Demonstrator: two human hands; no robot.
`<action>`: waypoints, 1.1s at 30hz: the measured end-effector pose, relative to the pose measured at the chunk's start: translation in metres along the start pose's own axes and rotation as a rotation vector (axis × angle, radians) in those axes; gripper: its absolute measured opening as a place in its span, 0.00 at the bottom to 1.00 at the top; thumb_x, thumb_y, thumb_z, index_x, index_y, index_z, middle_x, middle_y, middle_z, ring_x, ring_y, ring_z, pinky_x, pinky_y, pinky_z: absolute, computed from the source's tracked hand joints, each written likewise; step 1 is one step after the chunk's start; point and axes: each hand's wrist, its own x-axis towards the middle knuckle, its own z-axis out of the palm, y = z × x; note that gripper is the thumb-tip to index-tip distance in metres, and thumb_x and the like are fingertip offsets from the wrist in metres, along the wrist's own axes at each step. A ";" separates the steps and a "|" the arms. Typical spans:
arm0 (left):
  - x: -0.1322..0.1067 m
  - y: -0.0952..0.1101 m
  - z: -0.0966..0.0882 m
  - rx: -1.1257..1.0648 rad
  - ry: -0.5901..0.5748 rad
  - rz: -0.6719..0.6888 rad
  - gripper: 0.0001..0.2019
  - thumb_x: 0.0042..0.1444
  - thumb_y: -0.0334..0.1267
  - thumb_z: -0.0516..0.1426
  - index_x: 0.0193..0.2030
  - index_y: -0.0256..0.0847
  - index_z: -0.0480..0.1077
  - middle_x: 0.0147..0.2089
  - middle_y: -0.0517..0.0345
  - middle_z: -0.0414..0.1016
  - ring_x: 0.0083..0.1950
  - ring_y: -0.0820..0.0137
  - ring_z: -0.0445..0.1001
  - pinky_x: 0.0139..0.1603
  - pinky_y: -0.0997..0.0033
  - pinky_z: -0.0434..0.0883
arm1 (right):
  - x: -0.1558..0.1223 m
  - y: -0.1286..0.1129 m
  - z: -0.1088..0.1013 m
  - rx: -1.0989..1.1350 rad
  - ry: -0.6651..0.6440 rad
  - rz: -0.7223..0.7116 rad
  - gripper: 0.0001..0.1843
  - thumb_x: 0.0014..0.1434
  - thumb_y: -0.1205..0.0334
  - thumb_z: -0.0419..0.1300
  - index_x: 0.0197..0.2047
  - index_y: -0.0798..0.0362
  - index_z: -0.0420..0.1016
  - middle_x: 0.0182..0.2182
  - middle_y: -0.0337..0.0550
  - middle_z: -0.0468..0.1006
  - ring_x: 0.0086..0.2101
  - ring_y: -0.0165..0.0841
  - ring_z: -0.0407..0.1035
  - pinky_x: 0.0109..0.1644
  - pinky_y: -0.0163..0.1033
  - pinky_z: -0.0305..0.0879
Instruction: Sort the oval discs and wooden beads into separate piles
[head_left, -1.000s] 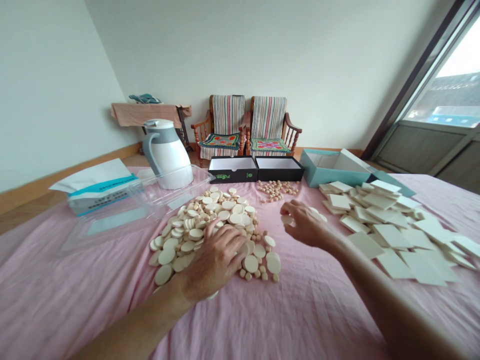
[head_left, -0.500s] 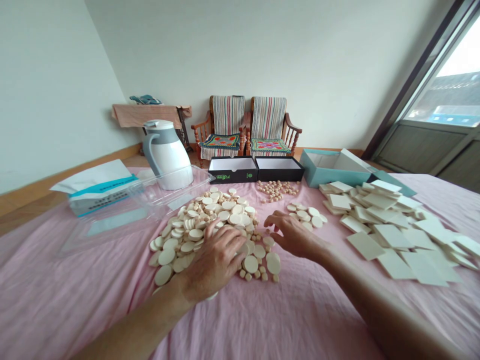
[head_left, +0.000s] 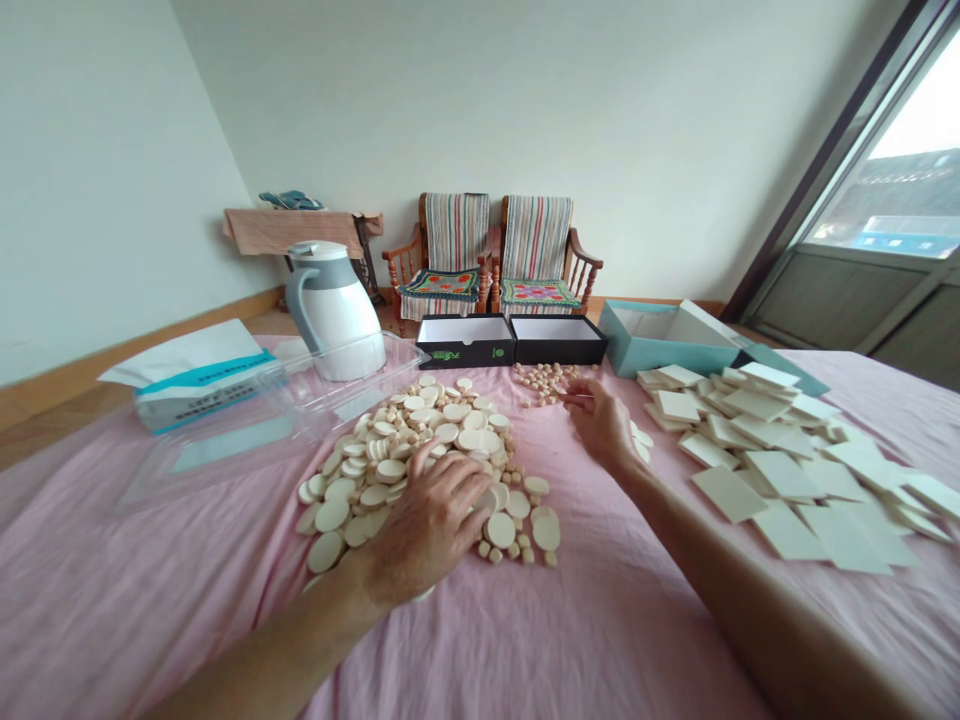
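Note:
In the head view my left hand [head_left: 439, 500] lies over the near side of a mixed pile of round wooden discs [head_left: 390, 470] and small wooden cubes. Its fingers are spread apart, and the palm hides the pieces under it. Beside the separate heap of small wooden cubes [head_left: 541, 380], my right hand [head_left: 600, 425] points left with thumb and fingertips brought together. Whatever is between those fingertips is too small to make out. The right hand covers most of a little group of discs [head_left: 642, 440]. Loose cubes [head_left: 514, 550] lie at the pile's near right edge.
Square wooden tiles [head_left: 780, 470] are heaped on the right. Two black boxes [head_left: 465, 352] and a light blue box [head_left: 667, 355] line the back. A white jug [head_left: 341, 320], clear plastic container [head_left: 217, 450] and tissue pack [head_left: 202, 385] stand left on the pink cloth [head_left: 600, 630].
My right hand has moved away from the mixed pile, back and to the right, to the heap of cubes. My left hand has stayed in place on the pile.

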 end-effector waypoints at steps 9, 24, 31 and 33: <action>0.000 0.000 -0.001 -0.013 -0.016 -0.013 0.12 0.60 0.34 0.54 0.51 0.43 0.69 0.49 0.56 0.74 0.53 0.65 0.70 0.68 0.46 0.45 | -0.028 -0.020 -0.001 -0.182 -0.449 -0.201 0.07 0.51 0.67 0.56 0.34 0.54 0.73 0.29 0.41 0.77 0.29 0.30 0.70 0.34 0.34 0.65; -0.001 0.000 0.001 -0.003 -0.029 -0.010 0.13 0.60 0.34 0.55 0.51 0.43 0.69 0.49 0.56 0.74 0.53 0.66 0.70 0.67 0.50 0.51 | -0.040 -0.028 0.015 -0.420 -0.453 -0.177 0.06 0.48 0.71 0.54 0.31 0.54 0.70 0.24 0.39 0.74 0.25 0.28 0.64 0.27 0.31 0.53; 0.000 0.001 0.001 0.000 0.009 0.000 0.12 0.59 0.35 0.55 0.50 0.44 0.70 0.48 0.57 0.74 0.52 0.66 0.70 0.68 0.51 0.50 | -0.010 -0.014 -0.013 -0.436 -0.115 -0.016 0.13 0.55 0.72 0.50 0.41 0.53 0.72 0.35 0.43 0.78 0.32 0.31 0.69 0.34 0.34 0.59; 0.000 0.001 0.001 -0.004 0.009 0.004 0.12 0.59 0.35 0.55 0.49 0.44 0.70 0.48 0.56 0.74 0.53 0.66 0.70 0.68 0.50 0.48 | -0.009 -0.008 -0.016 -0.586 -0.165 -0.114 0.14 0.56 0.72 0.50 0.39 0.52 0.74 0.36 0.45 0.78 0.37 0.35 0.68 0.38 0.37 0.57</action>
